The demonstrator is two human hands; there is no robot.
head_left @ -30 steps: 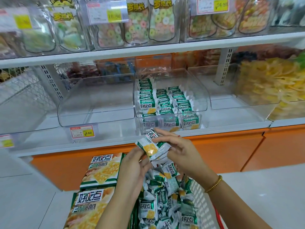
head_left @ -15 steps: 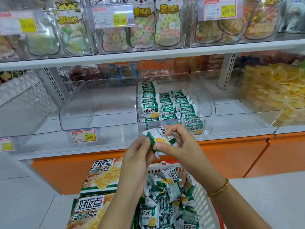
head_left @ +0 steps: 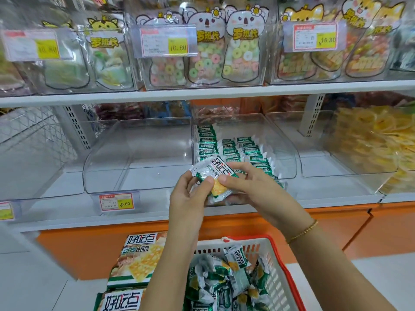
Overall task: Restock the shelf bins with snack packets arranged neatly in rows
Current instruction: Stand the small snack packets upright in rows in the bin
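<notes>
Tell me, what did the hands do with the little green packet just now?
The left hand and right hand lifted the packet from above the basket up to the front of the clear bin. Both kept pinching it; nothing was let go. The rows in the bin and the basket's pile look unchanged.

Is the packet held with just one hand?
No, the left hand and the right hand both pinch the packet between them.
</notes>
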